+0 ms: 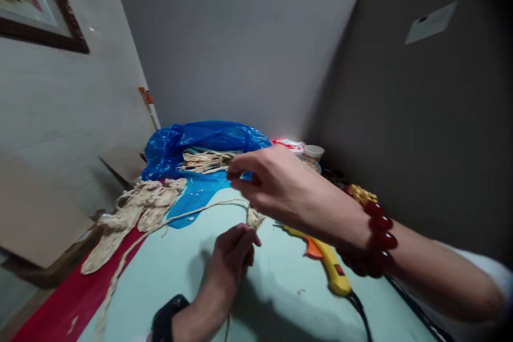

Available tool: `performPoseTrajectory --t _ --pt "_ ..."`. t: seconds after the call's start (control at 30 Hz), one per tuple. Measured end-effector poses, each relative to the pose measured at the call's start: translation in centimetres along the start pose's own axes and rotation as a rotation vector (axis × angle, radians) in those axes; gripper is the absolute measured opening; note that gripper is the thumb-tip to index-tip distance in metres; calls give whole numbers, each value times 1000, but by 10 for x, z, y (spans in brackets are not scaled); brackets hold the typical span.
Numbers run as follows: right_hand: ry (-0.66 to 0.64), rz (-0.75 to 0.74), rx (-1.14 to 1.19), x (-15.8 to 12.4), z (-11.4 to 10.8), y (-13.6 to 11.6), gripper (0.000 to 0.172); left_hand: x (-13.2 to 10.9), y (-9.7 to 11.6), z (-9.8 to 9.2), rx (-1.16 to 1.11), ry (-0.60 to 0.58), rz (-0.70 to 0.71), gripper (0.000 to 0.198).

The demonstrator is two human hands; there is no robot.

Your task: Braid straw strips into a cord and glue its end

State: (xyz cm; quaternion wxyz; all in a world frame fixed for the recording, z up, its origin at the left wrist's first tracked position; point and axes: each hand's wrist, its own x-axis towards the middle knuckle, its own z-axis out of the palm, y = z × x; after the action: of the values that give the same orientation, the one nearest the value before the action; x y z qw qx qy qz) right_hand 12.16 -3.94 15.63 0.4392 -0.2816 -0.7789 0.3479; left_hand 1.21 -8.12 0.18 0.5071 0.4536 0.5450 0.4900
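Low in the middle, my left hand (pixel 236 248) is closed around a small braided straw-coloured piece (pixel 255 217), whose tip sticks out above the fingers. Most of that piece is hidden by the hand. A pale twisted cord (pixel 160 224) runs from the lower left across the table to this piece. Above it my right hand (pixel 268 179) is raised with the fingers curled into a pinch; whatever they grip, if anything, cannot be made out. Under the right forearm lies a yellow glue gun (pixel 332 270) with an orange trigger and a black cable.
Woven cord soles (pixel 148 203) lie on a red strip (pixel 84 286) at the left. Behind, a blue plastic bag (pixel 208 131) holds bundled cords (pixel 208 160). A white cup (pixel 314 152) stands at the back right of the pale green table (pixel 192 299). Grey panels (pixel 248 53) enclose the back and right.
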Motion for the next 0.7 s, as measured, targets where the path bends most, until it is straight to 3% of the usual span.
performPoseTrajectory --t 0.07,0.17,0.27,0.37,0.53,0.6,0.7 --pt "-34 -40 -299 -23 -28 15 14 -4 6 -1 -19 -22 -9 28" --pt "53 32 -356 -60 -46 47 10 -10 17 -1 -37 -58 -6 34" --pt "19 70 -289 -86 -38 72 15 -15 23 3 -40 -68 -15 40" --pt "-9 24 -239 -95 -23 81 27 -20 23 7 -16 -58 -34 40" --pt "-32 -84 -222 -97 -15 82 13 -25 21 9 27 -33 -65 39" --pt "-9 3 -146 -98 -16 83 12 -26 24 7 22 -35 -66 42" --pt "-1 261 95 -98 -20 84 13 -26 31 5 42 -42 -54 46"
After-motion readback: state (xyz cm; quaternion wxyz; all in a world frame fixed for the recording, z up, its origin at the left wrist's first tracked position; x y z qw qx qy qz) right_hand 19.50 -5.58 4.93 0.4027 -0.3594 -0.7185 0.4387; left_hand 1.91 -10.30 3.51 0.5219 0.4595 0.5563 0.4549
